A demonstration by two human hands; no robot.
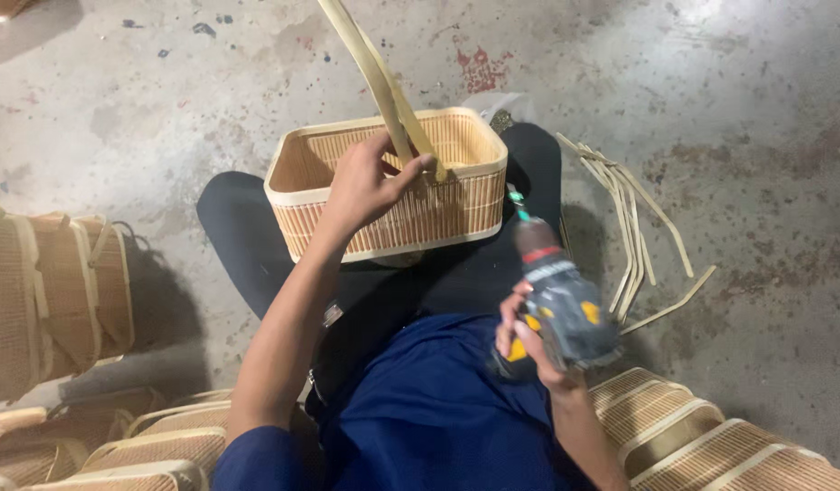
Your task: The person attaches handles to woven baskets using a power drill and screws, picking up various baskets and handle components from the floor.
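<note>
A rectangular woven bamboo basket [456, 205] rests on my lap over dark trousers. My left hand [365, 186] grips a long bent bamboo strip handle [374, 77], pressing its lower end against the basket's near rim. My right hand [529, 341] holds a grey and yellow cordless drill [561, 300], its bit pointing up toward the basket's right side but apart from it.
Loose bent bamboo strips [629, 227] lie on the concrete floor at the right. Finished baskets are stacked at the left [56, 291], bottom left [156, 445] and bottom right [711, 441].
</note>
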